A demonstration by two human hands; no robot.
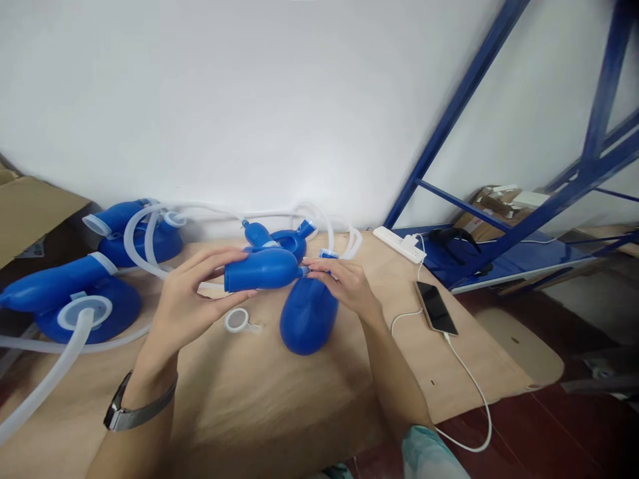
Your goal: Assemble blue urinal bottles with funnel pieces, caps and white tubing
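Note:
My left hand point(187, 299) is wrapped round the wide end of a blue bottle-shaped funnel point(262, 269), thumb below and fingers above. At its narrow right end, my right hand point(344, 283) pinches the small nozzle point(303, 271). Whether a clear tube end is also in those fingers, I cannot tell. Just beneath, a rounded blue plastic bottle point(308, 316) lies on the wooden table point(269, 392), its translucent-collared neck point(328, 254) pointing away. A white round cap with a tab point(237, 320) lies between my wrists.
Other blue bottles with funnels stand at left point(120, 306) and farther back point(167, 239), joined by clear hoses point(74, 359). A phone point(435, 307) on a white cable, a power strip point(399, 245), a cardboard box point(40, 213) and a blue metal frame point(459, 100) surround the work area.

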